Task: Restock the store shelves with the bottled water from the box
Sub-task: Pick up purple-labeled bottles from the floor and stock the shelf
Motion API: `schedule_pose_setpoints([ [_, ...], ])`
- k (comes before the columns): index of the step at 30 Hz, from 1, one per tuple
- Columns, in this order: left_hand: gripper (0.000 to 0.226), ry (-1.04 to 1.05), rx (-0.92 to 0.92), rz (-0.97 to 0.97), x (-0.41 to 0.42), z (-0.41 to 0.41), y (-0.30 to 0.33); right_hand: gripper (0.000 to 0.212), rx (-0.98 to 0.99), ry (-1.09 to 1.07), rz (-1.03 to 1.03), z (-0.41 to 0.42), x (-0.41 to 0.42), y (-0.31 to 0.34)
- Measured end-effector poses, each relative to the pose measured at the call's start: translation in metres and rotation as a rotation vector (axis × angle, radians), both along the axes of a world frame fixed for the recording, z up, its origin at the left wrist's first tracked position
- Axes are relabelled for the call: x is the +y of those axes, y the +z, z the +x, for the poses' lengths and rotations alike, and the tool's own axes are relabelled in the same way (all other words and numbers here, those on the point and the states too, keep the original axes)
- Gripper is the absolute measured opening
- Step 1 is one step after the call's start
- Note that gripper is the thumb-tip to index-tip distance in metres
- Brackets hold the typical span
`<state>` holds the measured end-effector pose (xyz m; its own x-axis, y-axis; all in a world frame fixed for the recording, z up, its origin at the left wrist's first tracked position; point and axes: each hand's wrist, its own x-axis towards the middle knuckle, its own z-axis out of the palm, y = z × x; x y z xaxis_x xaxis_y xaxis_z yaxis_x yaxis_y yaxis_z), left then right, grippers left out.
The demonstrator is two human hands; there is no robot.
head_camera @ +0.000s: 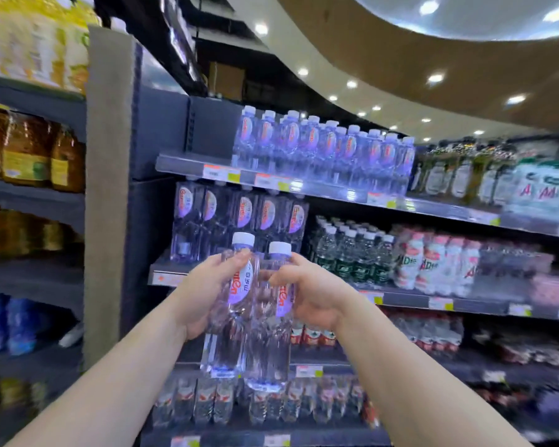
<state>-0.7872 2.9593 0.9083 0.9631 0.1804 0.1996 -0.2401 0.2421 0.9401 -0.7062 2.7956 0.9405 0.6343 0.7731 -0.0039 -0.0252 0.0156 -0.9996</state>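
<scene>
1. The left hand (207, 291) has its fingers curled round the upper body of a clear plastic water bottle with a white cap and a purple-and-red oval label, the left bottle (231, 304), with the fingertips lying just under the neck.
2. The right hand (313, 295) wraps a second clear plastic bottle of the same kind, the right bottle (271, 321), at shoulder height, thumb in front and the other fingers hidden behind it.
3. Both bottles stand upright and touch side by side, held up in the air between the two hands in front of the shelving.
4. Behind them, on the grey metal middle shelf (410, 298), stands a row of larger clear bottles (239, 221) with the same oval label.
5. The grey top shelf (304, 185) carries a packed row of small white-capped water bottles (323, 150).
6. Right of the larger bottles are green-labelled bottles (352, 253) and white-and-pink drink bottles (439, 266).
7. On the far left, a separate dark rack holds amber oil jugs (29, 150); this area is blurred.
</scene>
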Motion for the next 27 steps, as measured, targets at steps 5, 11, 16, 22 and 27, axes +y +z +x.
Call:
schedule_pose_setpoints([
  [5,0.064,0.149,0.007,0.042,0.005,0.027,0.010,0.035,-0.117,-0.040,0.003,0.032,0.014,0.005],
  [11,0.048,0.224,-0.033,0.085,0.048,0.052,0.028,0.026,-0.228,-0.197,0.058,0.078,0.060,0.050],
  [16,0.056,0.181,-0.112,0.110,0.099,0.083,0.059,0.036,-0.435,-0.345,0.081,0.119,0.096,0.110],
  [22,0.030,0.051,-0.221,0.160,0.156,0.119,0.105,0.060,-0.529,-0.577,0.286,0.180,0.151,0.184],
  [27,0.049,0.032,-0.227,0.185,0.186,0.146,0.119,0.047,-0.684,-0.781,0.400,0.218,0.193,0.218],
])
